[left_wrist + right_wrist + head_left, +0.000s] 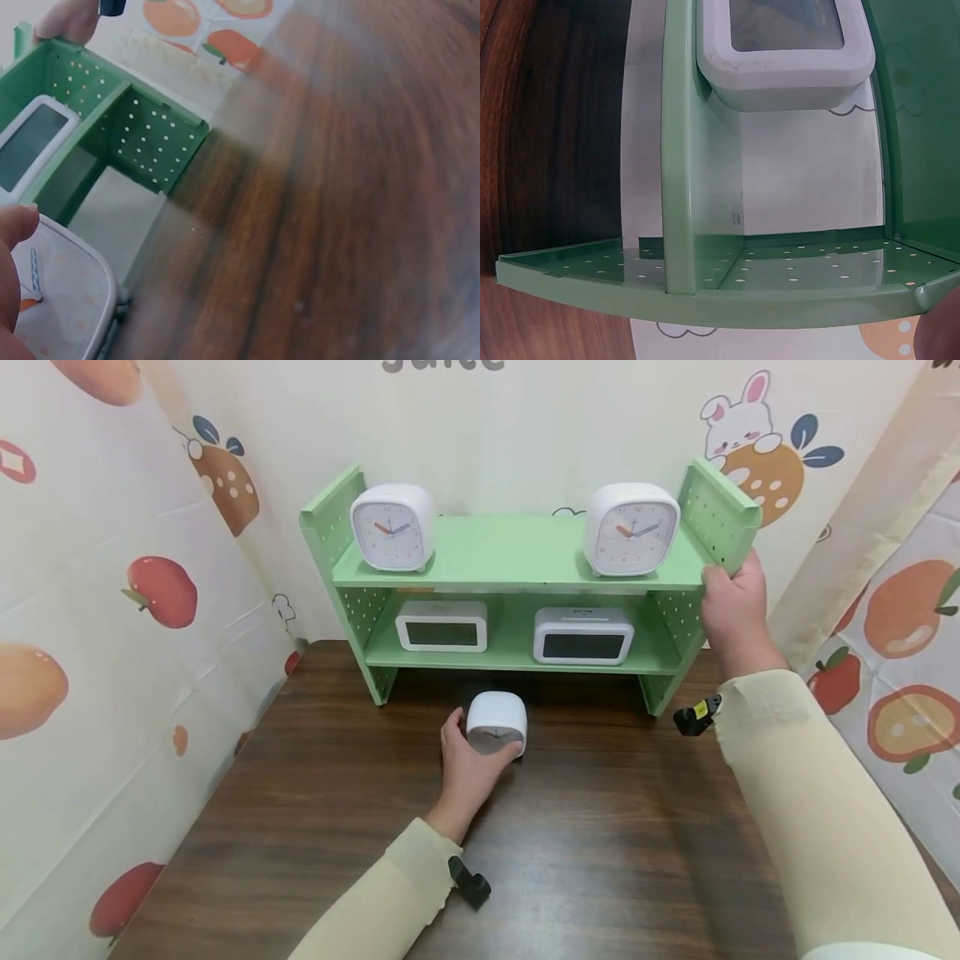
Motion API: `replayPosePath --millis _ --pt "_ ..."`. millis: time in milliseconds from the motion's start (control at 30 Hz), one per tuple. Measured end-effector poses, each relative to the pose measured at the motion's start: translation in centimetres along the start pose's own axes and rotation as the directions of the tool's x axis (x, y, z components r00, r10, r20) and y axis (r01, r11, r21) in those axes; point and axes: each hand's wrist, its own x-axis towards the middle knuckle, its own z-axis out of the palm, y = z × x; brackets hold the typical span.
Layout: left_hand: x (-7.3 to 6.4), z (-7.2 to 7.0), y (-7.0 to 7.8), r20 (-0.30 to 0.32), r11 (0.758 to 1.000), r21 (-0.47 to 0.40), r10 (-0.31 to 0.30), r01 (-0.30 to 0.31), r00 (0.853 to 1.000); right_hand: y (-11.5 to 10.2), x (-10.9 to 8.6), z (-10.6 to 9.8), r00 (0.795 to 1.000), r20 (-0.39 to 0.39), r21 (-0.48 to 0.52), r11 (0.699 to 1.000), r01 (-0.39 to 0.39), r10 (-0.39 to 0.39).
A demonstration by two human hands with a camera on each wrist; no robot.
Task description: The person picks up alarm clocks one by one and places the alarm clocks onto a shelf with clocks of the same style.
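Note:
My left hand holds a small white alarm clock low at the wooden table, in front of the green shelf. Thumb and fingers lie on either side of it and partly cover its dial. In the left wrist view the dial shows pale, with an orange and a blue hand. At the shelf's right end, my right hand grips the perforated side panel just below the top board. Only a bit of a finger shows in the right wrist view.
Two white analog clocks, left and right, stand on the top board. Two white digital clocks, left and right, stand on the lower board. A fruit-print curtain hangs behind, over the dark wooden table.

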Motion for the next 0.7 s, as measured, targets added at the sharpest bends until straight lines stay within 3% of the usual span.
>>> replayPosePath --millis 467,700 --pt "0.42 0.58 -0.59 0.05 1.0 -0.025 -0.009 0.01 0.999 -0.07 0.03 0.07 1.0 -0.016 -0.032 0.999 0.011 -0.012" --pt "0.27 0.96 -0.46 0.023 0.998 -0.054 0.013 -0.012 1.0 -0.07 -0.07 0.12 1.0 -0.009 -0.037 0.999 0.012 -0.012"
